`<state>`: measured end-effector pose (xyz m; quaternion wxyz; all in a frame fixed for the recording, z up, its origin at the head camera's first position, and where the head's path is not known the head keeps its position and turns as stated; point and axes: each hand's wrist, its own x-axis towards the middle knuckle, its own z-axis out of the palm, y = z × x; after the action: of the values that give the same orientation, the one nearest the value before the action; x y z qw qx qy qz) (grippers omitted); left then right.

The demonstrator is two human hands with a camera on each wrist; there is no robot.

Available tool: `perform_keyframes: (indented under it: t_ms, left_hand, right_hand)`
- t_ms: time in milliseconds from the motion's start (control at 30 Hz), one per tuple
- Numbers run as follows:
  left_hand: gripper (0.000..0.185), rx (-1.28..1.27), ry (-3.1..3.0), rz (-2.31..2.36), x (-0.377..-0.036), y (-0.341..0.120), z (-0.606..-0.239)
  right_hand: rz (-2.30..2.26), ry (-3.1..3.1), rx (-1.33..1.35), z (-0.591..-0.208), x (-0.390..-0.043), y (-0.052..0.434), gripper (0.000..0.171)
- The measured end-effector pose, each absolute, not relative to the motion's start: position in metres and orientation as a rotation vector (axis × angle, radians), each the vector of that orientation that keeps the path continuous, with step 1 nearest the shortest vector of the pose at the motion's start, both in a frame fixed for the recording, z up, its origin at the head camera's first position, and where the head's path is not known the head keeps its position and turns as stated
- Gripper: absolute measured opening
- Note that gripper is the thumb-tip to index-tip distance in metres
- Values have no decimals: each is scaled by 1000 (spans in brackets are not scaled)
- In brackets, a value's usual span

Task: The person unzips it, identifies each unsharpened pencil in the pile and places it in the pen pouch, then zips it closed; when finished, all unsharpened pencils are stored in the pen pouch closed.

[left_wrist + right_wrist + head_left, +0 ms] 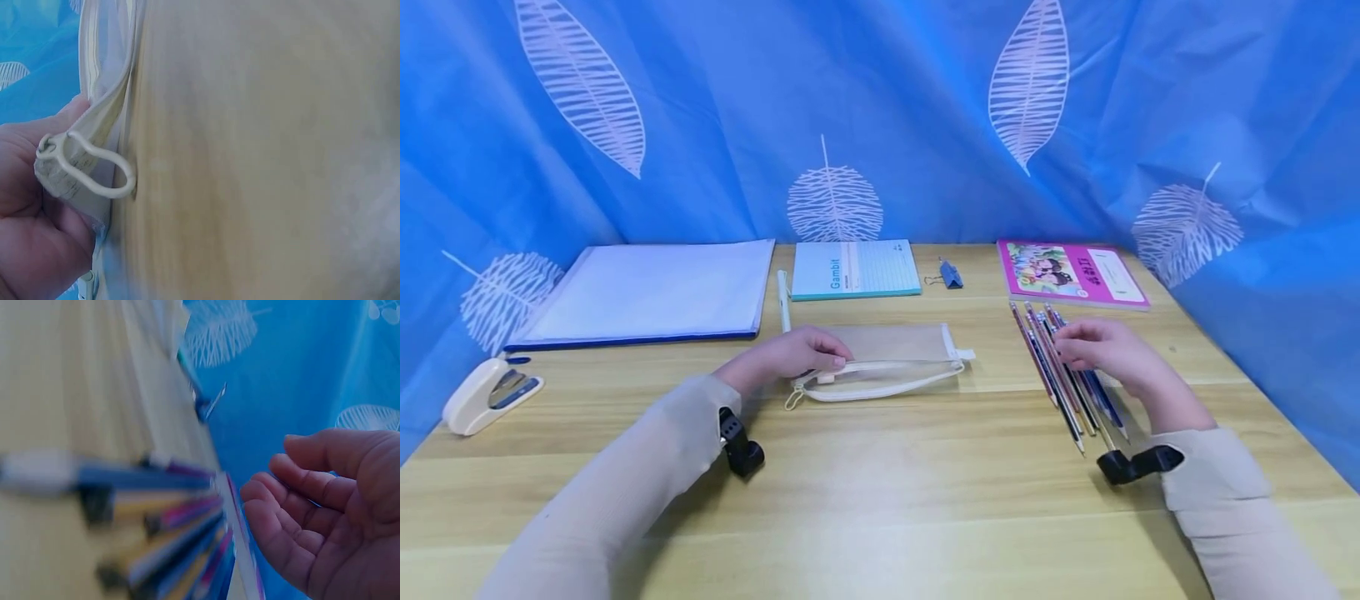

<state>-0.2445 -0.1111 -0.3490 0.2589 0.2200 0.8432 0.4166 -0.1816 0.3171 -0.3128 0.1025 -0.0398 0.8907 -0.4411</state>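
Observation:
My left hand (805,352) pinches the near left part of a see-through zip pouch (898,340), which lies on the table with its mouth gaping. A cream zip pull (103,154) hangs from the pouch end in the left wrist view. Over a loose bundle of pencils (1047,367), at its right side, is my right hand (1101,354). Its fingers curve loosely, and the right wrist view shows nothing in its grasp. The pencils (181,534) look blurred there. A small pale piece shows at the pouch mouth beside my left fingers; its kind is unclear.
A white pen (784,302) lies behind my left hand. Along the back are a white folder (651,292), a Gambit notebook (880,268), a blue binder clip (951,274) and a pink booklet (1101,275). A cream stapler (475,400) stands at the left edge.

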Motion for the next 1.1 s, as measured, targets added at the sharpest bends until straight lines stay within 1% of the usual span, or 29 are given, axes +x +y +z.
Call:
perform_keyframes:
  t_ms: [133, 267, 567, 667, 733, 1000, 1100]
  left_hand:
    - [22, 563, 2266, 1152, -244, -112, -348]
    - [21, 546, 2265, 1156, -244, -112, -349]
    - [22, 532, 2296, 1144, -244, -112, -351]
    - [22, 501, 2317, 1152, -242, -112, -350]
    - [22, 466, 2327, 1166, -239, -112, -349]
    - [20, 295, 2295, 1292, -225, -111, -345]
    - [22, 287, 2294, 1331, -222, -112, -345]
  right_hand:
    - [-1112, 2695, -76, -317, -173, 333, 37]
    - [-984, 2749, -91, -324, -171, 338, 33]
    - [-658, 2861, -57, -323, -179, 329, 31]
    - [-533, 2880, -37, -320, -182, 322, 31]
    - [-468, 2890, -9, -318, -185, 317, 28]
    - [-481, 2828, 157, -319, -187, 307, 20]
    - [-515, 2801, 198, -319, -187, 308, 21]
